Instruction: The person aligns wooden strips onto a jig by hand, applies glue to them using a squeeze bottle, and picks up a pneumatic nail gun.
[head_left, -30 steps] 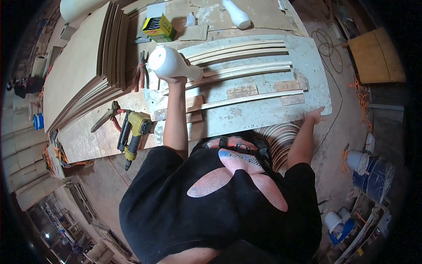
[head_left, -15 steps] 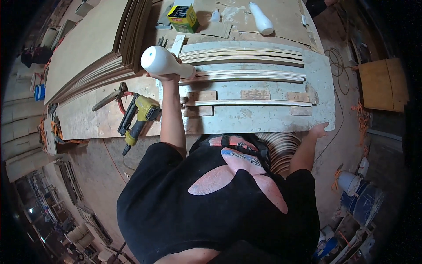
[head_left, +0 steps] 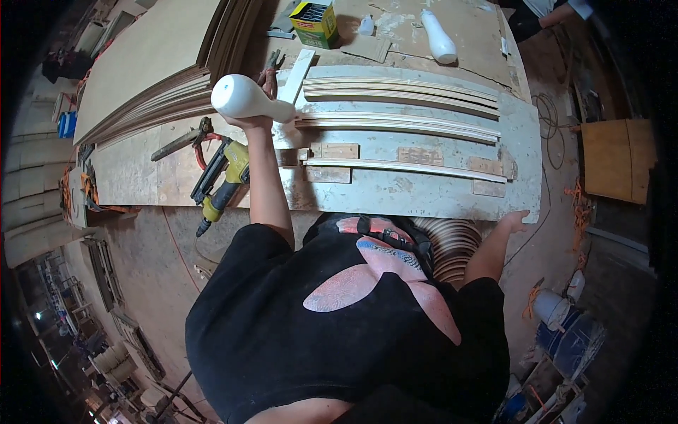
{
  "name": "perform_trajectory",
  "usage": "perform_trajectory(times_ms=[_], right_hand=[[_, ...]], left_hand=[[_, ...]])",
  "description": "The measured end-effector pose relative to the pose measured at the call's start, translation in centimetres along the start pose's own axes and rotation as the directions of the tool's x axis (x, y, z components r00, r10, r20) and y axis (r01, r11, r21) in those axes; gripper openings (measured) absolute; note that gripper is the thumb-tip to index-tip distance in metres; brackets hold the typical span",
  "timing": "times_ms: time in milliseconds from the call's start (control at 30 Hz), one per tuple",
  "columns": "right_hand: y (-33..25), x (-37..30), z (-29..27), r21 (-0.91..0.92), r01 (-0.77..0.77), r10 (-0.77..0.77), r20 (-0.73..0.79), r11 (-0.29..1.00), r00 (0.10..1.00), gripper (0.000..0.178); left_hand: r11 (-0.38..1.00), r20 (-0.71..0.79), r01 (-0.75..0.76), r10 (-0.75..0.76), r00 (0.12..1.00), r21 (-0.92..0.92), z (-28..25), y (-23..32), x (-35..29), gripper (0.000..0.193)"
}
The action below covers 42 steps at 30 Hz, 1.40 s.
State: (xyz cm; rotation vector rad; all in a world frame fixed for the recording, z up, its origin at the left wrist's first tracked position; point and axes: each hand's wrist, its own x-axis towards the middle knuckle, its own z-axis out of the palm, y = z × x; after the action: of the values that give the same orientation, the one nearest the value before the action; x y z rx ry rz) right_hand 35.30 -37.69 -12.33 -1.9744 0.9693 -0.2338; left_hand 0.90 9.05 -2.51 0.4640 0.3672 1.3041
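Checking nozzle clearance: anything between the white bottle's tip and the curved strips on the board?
Nothing visible. The left hand holds the white bottle with its nozzle at the left ends of the curved strips; the pliers lie behind it.

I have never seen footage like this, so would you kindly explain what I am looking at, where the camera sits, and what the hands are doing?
There is no machine here: a person in a black shirt works with bare hands. The picture comes from a wide fisheye camera worn on the head, looking down, so straight edges bend near the rim.

The left hand grips a white squeeze bottle by its neck, nozzle pointing towards curved wooden strips lying on a pale, stained board. The right hand rests at that board's near right corner.

On the workbench lie a yellow nail gun, a stack of thin sheets, a yellow-green box and another white bottle.
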Motion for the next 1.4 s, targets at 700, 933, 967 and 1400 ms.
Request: perform_trajectory(times_ms=[700,933,967,1400], right_hand=[[0.5,-0.2,-1.0,0.199,-0.026,0.024,0.014,0.98,1.0,0.074],[2.4,2.5,0.5,0.255,0.009,-0.01,0.002,0.967,1.0,0.076],[2.5,2.7,0.6,0.262,0.029,-0.026,-0.014,0.965,1.0,0.076],[2.4,2.0,0.0,0.262,0.034,-0.044,0.034,0.964,0.998,0.072]], left_hand=[[0.937,-0.515,-0.151,-0.036,0.856,-0.315,-4.5,8.7,-3.7,0.041],[0.871,-0.392,-0.098,-0.114,0.913,-0.482,-5.1,8.9,-2.7,0.045],[0.883,-0.384,-0.083,-0.114,0.916,-0.461,-5.4,8.9,-2.4,0.043],[0.931,-0.444,-0.123,-0.046,0.895,-0.344,-2.2,8.8,-1.9,0.025]])
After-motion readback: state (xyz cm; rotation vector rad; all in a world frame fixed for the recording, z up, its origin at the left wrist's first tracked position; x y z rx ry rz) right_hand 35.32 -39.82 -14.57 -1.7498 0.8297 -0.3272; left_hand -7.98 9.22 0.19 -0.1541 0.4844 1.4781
